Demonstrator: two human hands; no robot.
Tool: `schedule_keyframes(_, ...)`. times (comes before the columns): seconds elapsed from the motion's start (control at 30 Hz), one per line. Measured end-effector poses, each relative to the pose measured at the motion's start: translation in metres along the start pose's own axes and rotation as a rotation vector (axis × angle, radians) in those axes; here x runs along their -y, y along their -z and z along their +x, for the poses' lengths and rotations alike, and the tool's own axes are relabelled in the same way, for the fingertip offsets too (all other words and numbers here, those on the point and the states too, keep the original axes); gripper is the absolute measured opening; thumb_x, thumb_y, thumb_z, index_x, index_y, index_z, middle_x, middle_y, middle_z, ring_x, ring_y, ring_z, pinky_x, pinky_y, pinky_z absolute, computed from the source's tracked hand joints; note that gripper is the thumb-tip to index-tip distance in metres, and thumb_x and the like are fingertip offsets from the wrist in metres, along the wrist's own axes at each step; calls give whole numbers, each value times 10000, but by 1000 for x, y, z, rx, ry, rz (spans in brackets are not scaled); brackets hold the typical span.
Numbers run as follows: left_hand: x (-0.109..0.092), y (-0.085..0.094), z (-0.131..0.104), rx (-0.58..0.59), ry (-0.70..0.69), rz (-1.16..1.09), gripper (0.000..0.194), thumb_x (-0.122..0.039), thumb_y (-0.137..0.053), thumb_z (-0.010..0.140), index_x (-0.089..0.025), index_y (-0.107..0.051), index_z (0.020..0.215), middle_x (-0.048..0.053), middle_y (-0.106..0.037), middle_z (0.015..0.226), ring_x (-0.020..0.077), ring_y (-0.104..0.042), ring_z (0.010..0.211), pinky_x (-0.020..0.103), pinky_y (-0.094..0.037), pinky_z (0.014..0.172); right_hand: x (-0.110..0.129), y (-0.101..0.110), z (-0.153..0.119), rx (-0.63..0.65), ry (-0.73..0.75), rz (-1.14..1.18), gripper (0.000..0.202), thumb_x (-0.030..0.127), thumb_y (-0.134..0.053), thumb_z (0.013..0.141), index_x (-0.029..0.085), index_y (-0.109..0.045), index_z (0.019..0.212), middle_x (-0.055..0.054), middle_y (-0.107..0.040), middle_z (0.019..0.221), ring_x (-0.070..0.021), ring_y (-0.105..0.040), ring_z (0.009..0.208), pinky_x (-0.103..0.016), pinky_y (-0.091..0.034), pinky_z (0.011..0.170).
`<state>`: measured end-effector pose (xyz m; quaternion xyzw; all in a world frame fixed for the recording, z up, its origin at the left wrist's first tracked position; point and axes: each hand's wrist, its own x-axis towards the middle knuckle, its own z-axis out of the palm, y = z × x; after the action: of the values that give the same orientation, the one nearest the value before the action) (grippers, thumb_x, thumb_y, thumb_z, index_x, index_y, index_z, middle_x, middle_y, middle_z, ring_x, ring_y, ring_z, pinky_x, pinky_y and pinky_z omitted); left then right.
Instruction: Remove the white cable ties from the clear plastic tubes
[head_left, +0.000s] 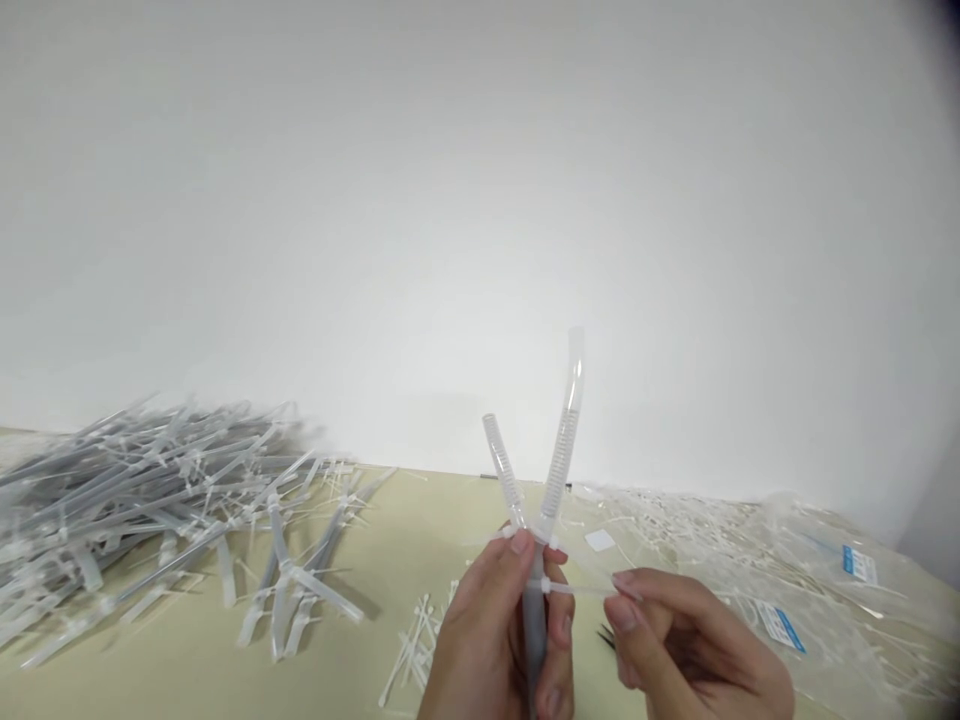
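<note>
A Y-shaped tube assembly stands upright at the lower centre, its grey stem below and two clear ribbed branches above. My left hand is wrapped round it at the joint. Around the stem, just under the joint, sits a white cable tie whose tail stretches to the right. My right hand pinches the end of that tail between thumb and forefinger. Part of the stem is hidden by the left fingers.
A large pile of similar tube assemblies covers the left. Loose white cable ties lie near the front centre. Clear plastic bags and scattered ties are on the right. A white wall rises behind the yellowish table.
</note>
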<state>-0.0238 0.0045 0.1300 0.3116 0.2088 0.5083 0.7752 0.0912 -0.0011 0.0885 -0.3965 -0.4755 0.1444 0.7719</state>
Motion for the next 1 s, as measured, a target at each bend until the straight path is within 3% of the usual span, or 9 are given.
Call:
schedule_keyframes(0.13, 1, 5, 2, -42, -58, 84, 355, -531, -603, 744, -198, -511, 825, -75, -484, 504, 16, -245, 273, 134, -209, 263, -2, 0, 2, 95, -50, 19, 149, 353, -715, 701, 218, -700, 761, 39, -464, 442, -98, -410, 378, -214, -340, 358)
schedule_keyframes(0.23, -2, 6, 0, -12, -66, 97, 341, -516, -585, 764, -193, -527, 854, -67, -492, 537, 18, -261, 290, 137, -222, 267, 1, -3, 1, 94, -140, 17, 175, 383, -703, 708, 209, -688, 722, 39, -445, 435, -90, -382, 387, -213, -307, 371)
schedule_keyframes(0.4, -13, 2, -8, 87, -13, 66, 288, -399, -512, 830, -163, -571, 984, -10, -556, 673, 37, -395, 364, 155, -311, 324, 2, -4, 2, 60, -223, 27, 236, 414, -692, 719, 184, -644, 699, 53, -397, 422, -77, -351, 377, -214, -257, 375)
schedule_keyframes(0.6, -17, -1, -13, 130, -51, 130, 273, -312, -483, 858, -151, -589, 1051, 35, -589, 742, 93, -527, 464, 193, -419, 390, -12, 4, 9, 208, -341, 271, 204, 378, -662, 773, 180, -637, 733, 56, -415, 380, -64, -356, 333, -190, -257, 356)
schedule_keyframes(0.73, -14, 2, -10, 146, -89, 160, 280, -316, -527, 838, -158, -608, 1055, 47, -605, 800, 112, -572, 487, 230, -477, 435, -19, 7, 11, 225, -379, 360, 172, 345, -658, 787, 183, -630, 735, 56, -424, 368, -56, -351, 328, -177, -247, 353)
schedule_keyframes(0.9, -14, 5, -8, 160, -174, 356, 306, -359, -547, 832, -135, -636, 1021, 16, -556, 581, 139, -559, 486, 260, -481, 472, -11, 6, 16, 299, -414, 335, 203, 387, -628, 803, 192, -603, 754, 65, -409, 385, -64, -354, 365, -186, -274, 394)
schedule_keyframes(1.0, -18, 3, -11, 85, -333, 576, 274, -343, -518, 857, -166, -644, 1024, 25, -574, 665, 120, -549, 557, 245, -466, 555, 1, 2, 20, 369, -451, 192, 262, 445, -613, 799, 213, -584, 920, 60, -458, 474, -92, -425, 450, -205, -359, 471)
